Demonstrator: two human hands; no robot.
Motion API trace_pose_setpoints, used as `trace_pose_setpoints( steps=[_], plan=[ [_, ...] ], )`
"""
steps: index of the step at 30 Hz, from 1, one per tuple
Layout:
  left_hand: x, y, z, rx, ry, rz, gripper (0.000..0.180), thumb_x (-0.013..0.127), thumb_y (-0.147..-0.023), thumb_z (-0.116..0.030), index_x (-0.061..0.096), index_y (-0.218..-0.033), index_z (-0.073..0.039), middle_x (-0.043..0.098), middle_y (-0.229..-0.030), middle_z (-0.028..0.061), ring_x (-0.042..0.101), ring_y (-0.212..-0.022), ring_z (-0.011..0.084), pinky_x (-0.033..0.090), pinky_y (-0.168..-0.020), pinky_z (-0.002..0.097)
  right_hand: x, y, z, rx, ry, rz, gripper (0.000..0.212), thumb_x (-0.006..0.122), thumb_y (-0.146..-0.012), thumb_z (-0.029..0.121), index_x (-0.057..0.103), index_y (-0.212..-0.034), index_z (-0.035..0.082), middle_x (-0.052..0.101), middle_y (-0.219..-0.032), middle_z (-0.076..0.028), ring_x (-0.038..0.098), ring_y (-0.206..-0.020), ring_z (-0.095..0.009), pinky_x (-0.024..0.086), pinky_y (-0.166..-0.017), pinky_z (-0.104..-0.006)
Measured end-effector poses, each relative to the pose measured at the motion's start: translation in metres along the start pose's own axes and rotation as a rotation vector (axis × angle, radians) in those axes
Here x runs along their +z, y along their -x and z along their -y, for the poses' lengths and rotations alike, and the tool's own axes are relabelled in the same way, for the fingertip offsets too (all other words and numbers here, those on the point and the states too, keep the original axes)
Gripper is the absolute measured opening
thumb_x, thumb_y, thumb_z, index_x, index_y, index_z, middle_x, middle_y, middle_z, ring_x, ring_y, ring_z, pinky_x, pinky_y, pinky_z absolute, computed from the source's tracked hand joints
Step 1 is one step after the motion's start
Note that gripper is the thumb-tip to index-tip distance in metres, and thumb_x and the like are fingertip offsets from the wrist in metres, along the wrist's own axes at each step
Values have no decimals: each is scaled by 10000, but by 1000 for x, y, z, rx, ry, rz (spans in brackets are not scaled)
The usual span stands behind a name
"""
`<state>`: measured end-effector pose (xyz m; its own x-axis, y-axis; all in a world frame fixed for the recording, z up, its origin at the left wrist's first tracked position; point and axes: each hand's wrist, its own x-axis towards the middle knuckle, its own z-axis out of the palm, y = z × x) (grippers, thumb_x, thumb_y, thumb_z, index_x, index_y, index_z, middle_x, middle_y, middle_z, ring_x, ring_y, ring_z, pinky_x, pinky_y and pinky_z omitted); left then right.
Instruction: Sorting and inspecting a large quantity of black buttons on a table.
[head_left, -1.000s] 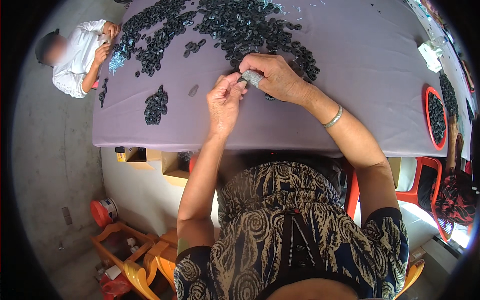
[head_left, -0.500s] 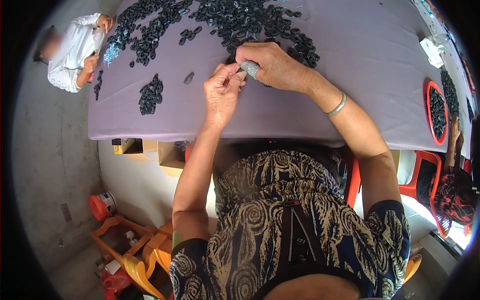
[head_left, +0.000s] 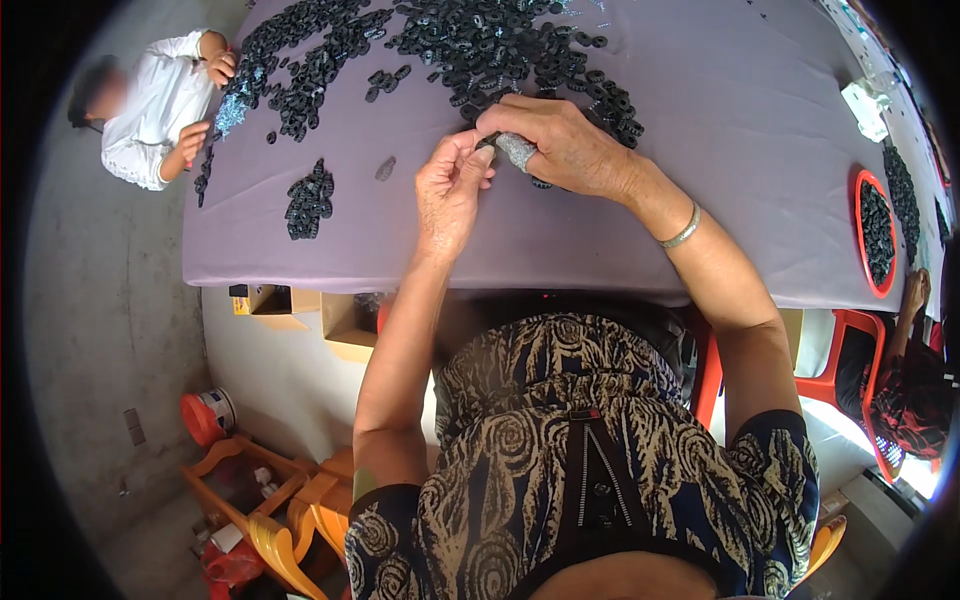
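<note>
Over the lilac-covered table, my left hand and my right hand meet fingertip to fingertip. Between them they pinch a small black piece, mostly hidden by the fingers. A grey wrap covers one of my right fingers or the thumb. Just beyond my hands spreads a big heap of small black oval ring-like pieces. A smaller cluster of black pieces lies to the left of my left hand. Between that cluster and the hand is a flat greyish oval mark or piece.
At the far left a person in white works beside light-blue bits. A red basket of black pieces stands at the table's right edge. Another person's arm shows beyond it. Orange chairs and cardboard boxes are below.
My hands stay together on the small piece, with the right one slightly shifted. The person in white has moved their hands a little apart. The whole view has shifted slightly.
</note>
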<state>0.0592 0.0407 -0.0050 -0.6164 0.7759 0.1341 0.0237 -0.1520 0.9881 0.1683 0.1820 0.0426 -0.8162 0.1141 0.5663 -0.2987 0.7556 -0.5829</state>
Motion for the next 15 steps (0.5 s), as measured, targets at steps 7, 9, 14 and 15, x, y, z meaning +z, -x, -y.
trace_pose_setpoints(
  steps=[7,9,14,15],
  plan=[
    [-1,1,-5,-16,64,2,170,580,-929,-51,622,-1087,-6,638,-887,10,539,-723,60,462,-650,207,-1,2,2,-51,62,47,317,586,-734,-99,576,-1020,36,574,-891,-84,610,-833,-291,512,-700,-382],
    [0,1,-7,-17,62,14,172,575,-932,-54,623,-1090,-6,636,-880,10,537,-726,61,462,-658,207,-1,3,1,-69,81,37,317,584,-733,-103,576,-1018,37,572,-899,-84,608,-831,-293,513,-702,-386],
    [1,3,-7,-16,50,12,183,591,-940,-91,629,-1092,4,605,-867,0,511,-722,71,449,-670,214,-7,-1,-2,5,-8,50,147,609,-802,-15,593,-943,25,611,-836,-106,618,-806,-309,501,-701,-394],
    [1,3,-7,-5,34,15,184,598,-936,-93,628,-1088,6,608,-876,3,517,-726,74,453,-672,215,-7,-1,-6,5,-7,51,147,609,-802,-15,593,-943,25,611,-836,-106,618,-806,-309,501,-701,-394]
  ],
)
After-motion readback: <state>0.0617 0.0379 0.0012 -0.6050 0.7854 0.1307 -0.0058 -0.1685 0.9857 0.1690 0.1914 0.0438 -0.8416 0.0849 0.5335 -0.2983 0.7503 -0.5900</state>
